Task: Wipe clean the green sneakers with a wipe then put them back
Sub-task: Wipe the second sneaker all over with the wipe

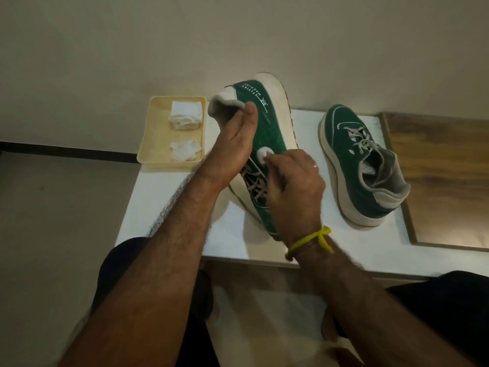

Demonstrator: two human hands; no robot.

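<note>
Now right hand [291, 186] pinches wipe [263, 154] against tilted sneaker [267, 128].

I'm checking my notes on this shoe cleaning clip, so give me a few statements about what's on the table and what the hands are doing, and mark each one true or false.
1. The left hand holds the tilted sneaker at its heel opening. True.
2. The right hand presses a wipe against the green side of that sneaker. True.
3. The second sneaker lies in the tray. False: it stands upright on the white table, to the right of the held one.
4. The cream tray holds white wipes. True.
5. Both sneakers are being held. False: only one is held; the other stands untouched.
</note>
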